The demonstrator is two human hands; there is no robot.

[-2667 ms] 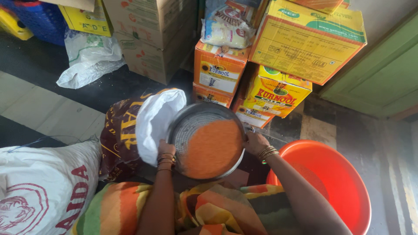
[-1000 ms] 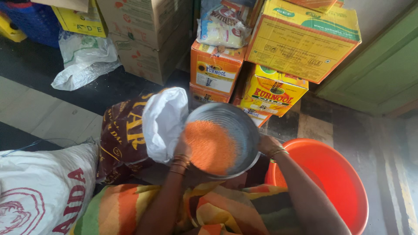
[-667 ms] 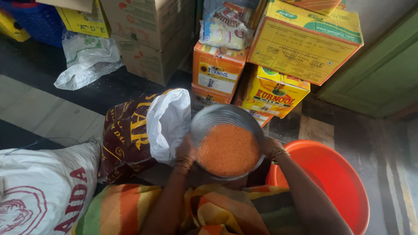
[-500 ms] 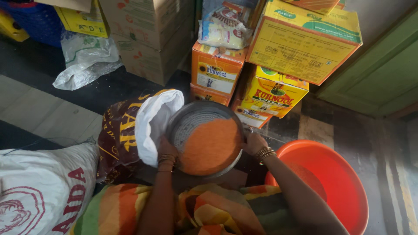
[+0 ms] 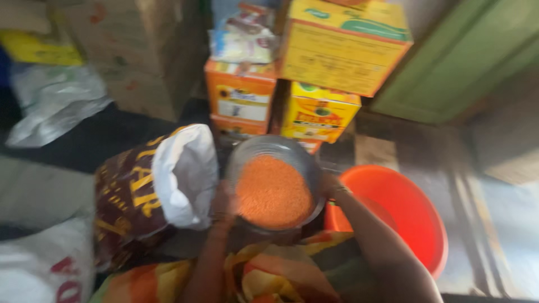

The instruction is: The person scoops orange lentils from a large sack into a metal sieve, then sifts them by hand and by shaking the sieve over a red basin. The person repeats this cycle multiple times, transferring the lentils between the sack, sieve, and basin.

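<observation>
Dark tiled floor point(image 5: 488, 196), blurred, orange plastic basin point(image 5: 415, 216) standing on it at right, open brown sack point(image 5: 135, 193) with white lining at left, white sack point(image 5: 45, 269) in lower left corner, stacked cardboard boxes point(image 5: 331, 50) behind, crumpled white bag point(image 5: 53, 109) at far left

Orange tub point(image 5: 415, 224), dark printed sack point(image 5: 140, 196), stacked yellow and orange cartons point(image 5: 331, 50) behind.

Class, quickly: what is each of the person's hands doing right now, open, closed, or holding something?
Left hand: closed on the left rim of the round metal pan of orange grains.
Right hand: holds the pan's right rim; blurred.
</observation>
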